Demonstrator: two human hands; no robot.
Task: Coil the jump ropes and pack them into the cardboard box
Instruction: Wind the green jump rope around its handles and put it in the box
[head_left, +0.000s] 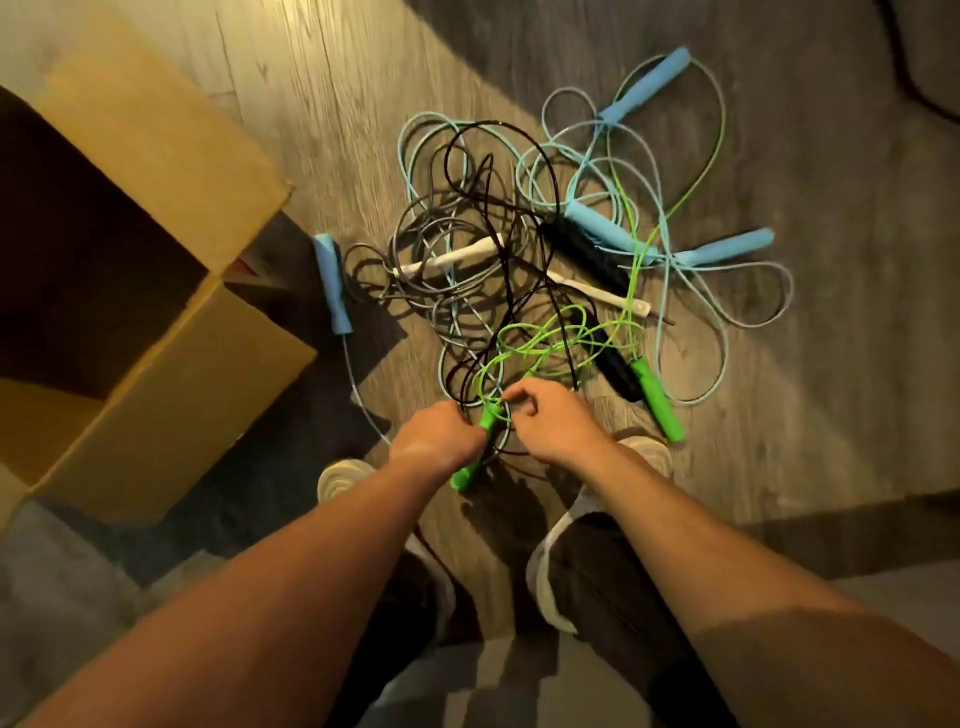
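Observation:
Several jump ropes lie tangled in a heap (519, 249) on the wooden floor: blue, black, white and green ones. My left hand (436, 434) grips one green handle (472, 457) at the near edge of the heap. My right hand (553, 421) pinches the green cord (540, 343) just beside that handle. The other green handle (655, 399) lies to the right on the floor. The open cardboard box (171, 332) stands at the left, its inside dark.
Blue handles lie at the far right (644, 85) (727, 247) and one near the box (332, 283). Black handles (587, 249) and white handles (452, 257) are buried in the heap. My two shoes (340, 478) (649, 447) stand just below the hands. A grey rug (47, 597) lies at lower left.

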